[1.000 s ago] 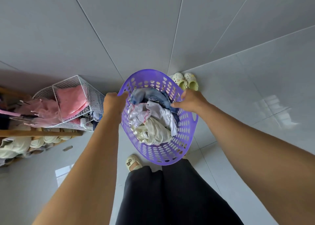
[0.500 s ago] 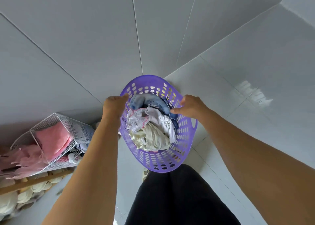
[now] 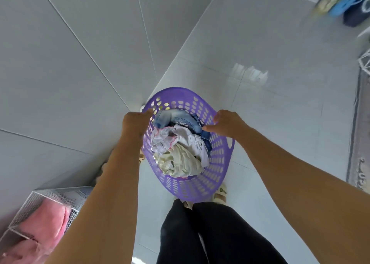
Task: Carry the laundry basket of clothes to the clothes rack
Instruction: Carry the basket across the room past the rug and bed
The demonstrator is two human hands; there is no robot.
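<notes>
Both hands have a closed grip on one purple laundry basket [image 3: 212, 175], held up off the floor in front of the person's two black-trousered legs [image 3: 210, 233]. Left hand [image 3: 134, 123] is curled over the basket's left rim; right hand [image 3: 226, 123] is curled over the right rim, thumb pointing inward toward the clothes. Inside the basket lie at least three garments bundled together: one blue denim piece [image 3: 178, 119] at the far end, one pale lilac-white piece [image 3: 180, 139] in the middle, and one cream piece [image 3: 180, 163] nearest the body. One sandalled foot [image 3: 219, 194] shows just below the basket's near edge. Down at the lower left stands one white wire basket [image 3: 50, 195] holding pink cloth [image 3: 43, 223]. Grey tile floor [image 3: 280, 103] lies beneath, with one grey rug [image 3: 360, 133] along the right edge.
</notes>
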